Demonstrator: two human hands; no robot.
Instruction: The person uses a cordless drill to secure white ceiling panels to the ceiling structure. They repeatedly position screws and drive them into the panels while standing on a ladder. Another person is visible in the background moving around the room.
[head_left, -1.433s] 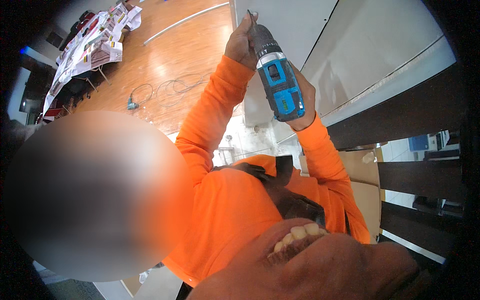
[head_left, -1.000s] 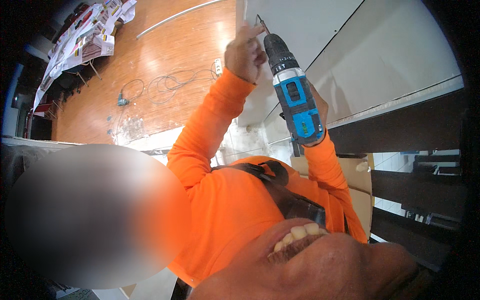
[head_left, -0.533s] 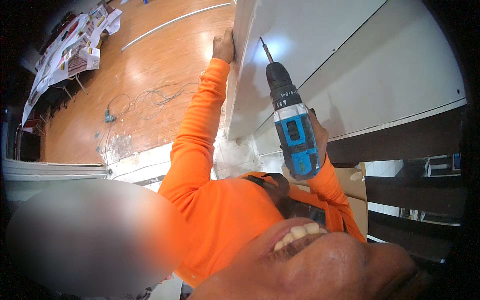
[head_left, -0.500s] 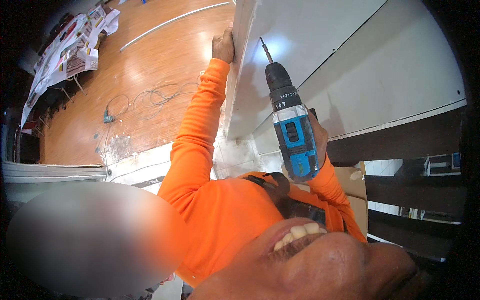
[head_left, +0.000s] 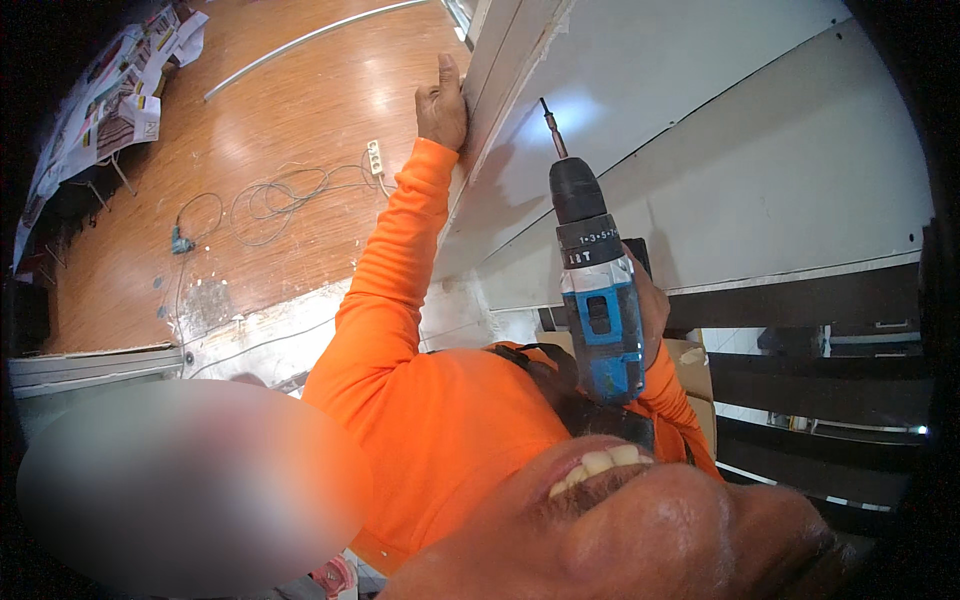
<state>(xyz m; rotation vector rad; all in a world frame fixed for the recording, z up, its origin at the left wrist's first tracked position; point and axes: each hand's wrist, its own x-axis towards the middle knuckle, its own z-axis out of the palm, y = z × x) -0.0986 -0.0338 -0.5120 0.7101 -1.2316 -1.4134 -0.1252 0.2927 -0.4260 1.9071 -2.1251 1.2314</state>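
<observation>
Gripping blue drill (head_left: 598, 300) in right hand (head_left: 648, 305), bit near white panel (head_left: 700, 130).

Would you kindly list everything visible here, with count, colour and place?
cordless drill: one, blue and black, centre, bit pointing up at the panels
wall panels: several, white, upper right
dark slats: several, black, right
wooden floor: one, brown, upper left
cables: a loose tangle, pale, on the floor
power strip: one, white, on the floor
papers: a pile, mixed colours, far left
left hand: on the panel edge
right hand: gripping the drill
</observation>
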